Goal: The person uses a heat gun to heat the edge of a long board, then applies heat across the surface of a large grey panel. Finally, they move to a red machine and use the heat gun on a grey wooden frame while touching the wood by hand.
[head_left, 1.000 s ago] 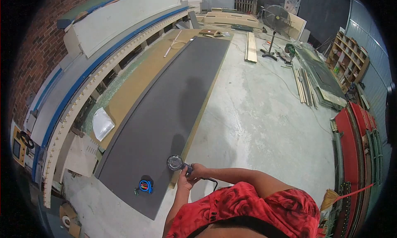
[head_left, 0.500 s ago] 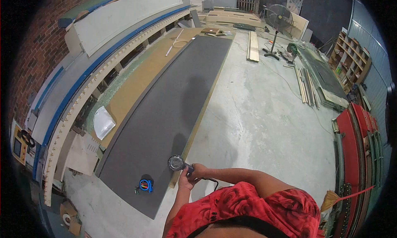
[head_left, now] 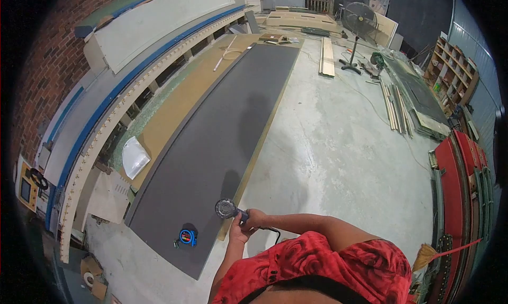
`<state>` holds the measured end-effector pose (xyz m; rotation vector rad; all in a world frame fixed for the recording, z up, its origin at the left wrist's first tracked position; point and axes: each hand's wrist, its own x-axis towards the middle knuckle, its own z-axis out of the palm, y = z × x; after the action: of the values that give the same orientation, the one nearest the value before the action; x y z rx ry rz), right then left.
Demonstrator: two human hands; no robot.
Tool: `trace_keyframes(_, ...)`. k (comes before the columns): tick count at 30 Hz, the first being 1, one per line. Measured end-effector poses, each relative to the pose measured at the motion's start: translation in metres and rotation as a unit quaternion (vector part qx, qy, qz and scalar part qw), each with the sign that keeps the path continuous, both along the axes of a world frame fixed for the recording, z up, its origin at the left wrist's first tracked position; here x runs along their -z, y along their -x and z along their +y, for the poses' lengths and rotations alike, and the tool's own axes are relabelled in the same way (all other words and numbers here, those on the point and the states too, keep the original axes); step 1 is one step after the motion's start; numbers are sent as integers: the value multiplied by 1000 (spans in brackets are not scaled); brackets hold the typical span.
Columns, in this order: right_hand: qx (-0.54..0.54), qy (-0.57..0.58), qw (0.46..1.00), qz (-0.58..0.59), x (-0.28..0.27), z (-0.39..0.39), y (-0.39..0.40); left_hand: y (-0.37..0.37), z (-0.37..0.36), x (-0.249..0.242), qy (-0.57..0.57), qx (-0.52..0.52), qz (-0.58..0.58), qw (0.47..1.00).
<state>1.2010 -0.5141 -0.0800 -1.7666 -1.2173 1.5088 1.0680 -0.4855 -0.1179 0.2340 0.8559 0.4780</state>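
A handheld power tool [head_left: 226, 208] with a round, dusty head is held just over the right edge of a long dark grey panel [head_left: 211, 129]. My left hand [head_left: 238, 231] is wrapped round the tool's body from below. My right hand [head_left: 256, 219] grips its rear part, where a black cord trails off. Whether the head touches the panel cannot be made out. On the panel's near end, left of the tool, lies a blue tape measure [head_left: 187, 237].
A long machine [head_left: 159, 50] with a blue rail runs along the left. White sheeting [head_left: 135, 157] lies beside the panel. A standing fan [head_left: 355, 45] and wood strips [head_left: 326, 58] are farther off. Red metal parts [head_left: 452, 172] and a broom [head_left: 425, 255] are at right.
The view has shifted slightly, so the surroundings appear a little displaced. Both hands and the tool hold nearly the same position.
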Motion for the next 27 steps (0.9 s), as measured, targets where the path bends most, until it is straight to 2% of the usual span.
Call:
trace_keyframes(3, -32, 1, 998, -48, 2, 3, -4, -4, -2, -1, -10, -6, 2, 1000)
trace_keyframes(8, -19, 14, 998, -52, 7, 3, -5, -9, -5, 1, 8, -31, 14, 999)
trace_keyframes(13, -44, 17, 998, -28, -4, 4, -12, -11, -7, 5, 0, -39, 22, 999)
trace_keyframes(18, -56, 51, 994, -74, -35, 3, -18, -20, -9, -3, 12, -64, 43, 997)
trace_keyframes(22, -74, 38, 992, -94, -4, 14, -22, -24, -12, 3, -3, -72, 44, 996)
trace_keyframes(24, -94, 6, 988, -119, 0, 16, -25, -26, -11, 5, 9, -63, -1, 998)
trace_keyframes(27, -102, -16, 989, -106, -3, 16, -32, -27, -12, -3, -43, -48, 54, 996)
